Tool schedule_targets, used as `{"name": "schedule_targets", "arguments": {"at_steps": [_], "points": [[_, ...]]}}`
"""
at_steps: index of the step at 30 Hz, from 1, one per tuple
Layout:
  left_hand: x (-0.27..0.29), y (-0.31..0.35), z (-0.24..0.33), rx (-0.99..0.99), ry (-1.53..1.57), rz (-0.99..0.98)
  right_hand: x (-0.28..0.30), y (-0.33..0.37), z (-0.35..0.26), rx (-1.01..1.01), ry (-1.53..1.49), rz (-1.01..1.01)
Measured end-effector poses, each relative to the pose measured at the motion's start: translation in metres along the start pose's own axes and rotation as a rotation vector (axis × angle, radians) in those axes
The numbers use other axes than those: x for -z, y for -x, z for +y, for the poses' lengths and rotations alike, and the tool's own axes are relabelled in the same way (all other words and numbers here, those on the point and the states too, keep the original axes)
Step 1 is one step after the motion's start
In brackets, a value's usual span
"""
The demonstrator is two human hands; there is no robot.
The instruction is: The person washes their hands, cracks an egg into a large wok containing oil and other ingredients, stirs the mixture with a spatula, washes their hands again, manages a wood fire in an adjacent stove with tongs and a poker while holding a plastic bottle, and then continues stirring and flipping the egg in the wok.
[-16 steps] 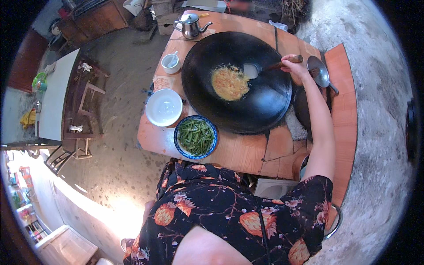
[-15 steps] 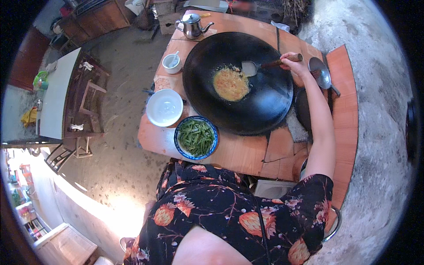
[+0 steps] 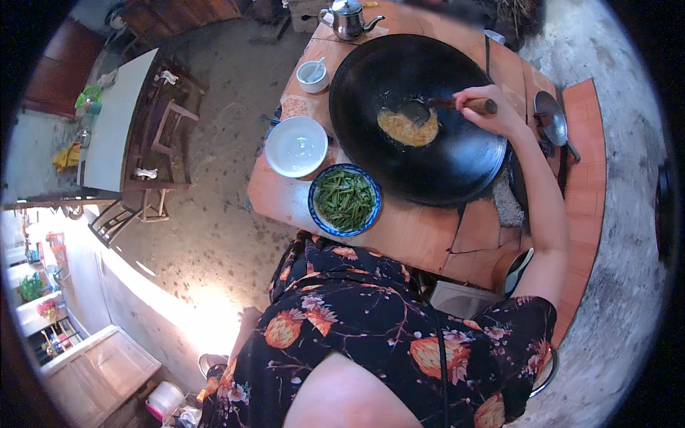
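Observation:
My right hand is closed around the wooden handle of a spatula. The spatula's metal blade rests on a flat, golden egg-like mass in the bottom of a large black wok. To the left of my shirt, part of my left arm or hand hangs low; its fingers cannot be made out. A blue-rimmed bowl of cut green beans or similar green stalks stands at the wok's near left, beside a white bowl.
A small white bowl with a spoon and a steel teapot stand left of and beyond the wok. On the right ledge lies a metal ladle. A white-topped table and a wooden stool are farther left.
The spatula blade has gone from the mass's right edge onto it, its handle lower. The egg-like mass looks flatter and wider. The whole view has shifted, so the stove appears farther right and up.

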State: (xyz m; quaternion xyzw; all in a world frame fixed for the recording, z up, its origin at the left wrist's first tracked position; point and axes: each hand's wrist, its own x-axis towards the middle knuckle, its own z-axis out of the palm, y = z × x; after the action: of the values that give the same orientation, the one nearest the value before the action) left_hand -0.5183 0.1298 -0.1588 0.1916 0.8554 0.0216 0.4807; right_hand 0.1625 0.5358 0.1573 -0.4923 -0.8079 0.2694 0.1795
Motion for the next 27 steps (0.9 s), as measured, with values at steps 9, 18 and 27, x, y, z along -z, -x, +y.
{"name": "schedule_targets", "arguments": {"at_steps": [9,18,27], "points": [[0.017,0.016,0.321,-0.708,0.658,-0.284,-0.021,0.064,0.005,-0.779,-0.476,0.693],[-0.013,0.029,0.43,-0.657,0.488,-0.803,-0.103,0.073,-0.049,-0.162,0.121,0.625],[-0.018,0.039,0.423,-0.724,0.702,-0.711,-0.166,0.133,-0.129,0.012,0.452,0.184]]}}
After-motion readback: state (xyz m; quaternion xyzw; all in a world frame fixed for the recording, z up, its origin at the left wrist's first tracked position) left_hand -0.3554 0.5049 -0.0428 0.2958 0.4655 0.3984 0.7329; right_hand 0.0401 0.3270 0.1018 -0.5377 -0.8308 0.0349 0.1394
